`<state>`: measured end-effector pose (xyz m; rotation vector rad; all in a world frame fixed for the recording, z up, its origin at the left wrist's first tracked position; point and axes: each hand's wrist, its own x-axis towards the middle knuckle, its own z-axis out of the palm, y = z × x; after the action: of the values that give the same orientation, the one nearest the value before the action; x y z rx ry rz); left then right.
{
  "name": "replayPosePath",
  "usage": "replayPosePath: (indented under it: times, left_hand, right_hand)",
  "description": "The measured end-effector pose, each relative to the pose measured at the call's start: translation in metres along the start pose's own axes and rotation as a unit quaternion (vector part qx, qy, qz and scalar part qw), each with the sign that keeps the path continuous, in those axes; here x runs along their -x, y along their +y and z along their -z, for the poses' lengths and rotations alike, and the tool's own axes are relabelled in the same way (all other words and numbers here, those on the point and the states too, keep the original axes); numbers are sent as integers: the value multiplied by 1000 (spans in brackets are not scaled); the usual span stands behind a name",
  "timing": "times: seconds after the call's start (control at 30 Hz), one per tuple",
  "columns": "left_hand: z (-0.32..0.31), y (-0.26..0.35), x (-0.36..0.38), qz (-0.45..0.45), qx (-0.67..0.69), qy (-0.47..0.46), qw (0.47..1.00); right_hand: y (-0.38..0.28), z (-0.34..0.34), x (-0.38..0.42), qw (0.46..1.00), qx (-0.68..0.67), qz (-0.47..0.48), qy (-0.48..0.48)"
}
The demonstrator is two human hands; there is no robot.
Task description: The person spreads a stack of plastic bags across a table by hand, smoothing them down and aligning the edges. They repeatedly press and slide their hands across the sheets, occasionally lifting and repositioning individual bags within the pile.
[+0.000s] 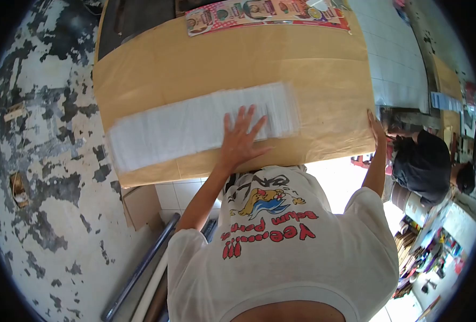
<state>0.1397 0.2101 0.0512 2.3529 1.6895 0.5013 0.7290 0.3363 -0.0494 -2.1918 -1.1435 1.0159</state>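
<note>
A long row of overlapping thin whitish sheets lies slantwise across a table covered in brown paper. My left hand rests on the right part of this row, palm down with its fingers spread. At the table's right edge is my right hand, its fingers stretched out along the brown paper's border, holding nothing.
Printed pink and red sheets lie at the table's far edge. A peeling wall stands on the left, with long rolls or tubes leaning below. A person in dark clothing is on the right, near a cluttered shelf.
</note>
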Motion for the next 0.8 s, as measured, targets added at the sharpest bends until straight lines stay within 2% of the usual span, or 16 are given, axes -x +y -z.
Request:
replayPosePath:
  times: [0.07,0.17,0.2,0.27,0.3,0.4,0.5,0.53,0.57,0.6,0.63,0.67,0.7,0.73,0.77,0.8]
  left_hand:
    - [-6,8,-21,-7,7,-28,1000]
    - [-23,6,-28,-12,-1,-42,999]
    - [-29,3,-28,-21,-15,-35,999]
    - [-35,1,-25,-34,-26,-25,999]
    - [-36,1,-25,-36,-24,-20,999]
    - [-28,4,-29,-33,23,-11,999]
    - [-5,11,-29,-19,85,10,996]
    - [5,14,-31,-16,107,22,994]
    - [22,15,-33,25,273,-10,962]
    - [43,14,-33,63,431,-46,899]
    - [62,12,-31,97,576,-84,808]
    - [79,7,-27,112,687,-90,712]
    - [97,-3,-22,126,783,-98,601]
    - [116,-12,-17,139,861,-107,477]
    - [140,-23,-14,205,762,-138,598]
    - [150,-35,-7,233,730,-130,629]
  right_hand:
    - [-16,-6,13,998,48,33,-2]
    - [11,7,-1,958,225,144,101]
    - [1,4,16,967,160,146,135]
    - [5,14,17,880,228,359,212]
    - [0,20,18,813,258,460,248]
    - [-120,20,113,935,145,257,196]
    - [-220,5,190,970,24,203,134]
    - [-255,-11,222,962,12,243,123]
    - [-287,-34,256,952,2,282,114]
    - [-314,-65,286,930,2,355,96]
    - [-336,-93,311,902,4,424,77]
    - [-344,-117,327,903,-14,429,3]
    - [-349,-154,345,905,1,426,-6]
    - [-364,-182,363,855,16,517,-35]
    - [-370,-205,369,808,45,572,-135]
    - [-372,-235,383,815,46,562,-133]
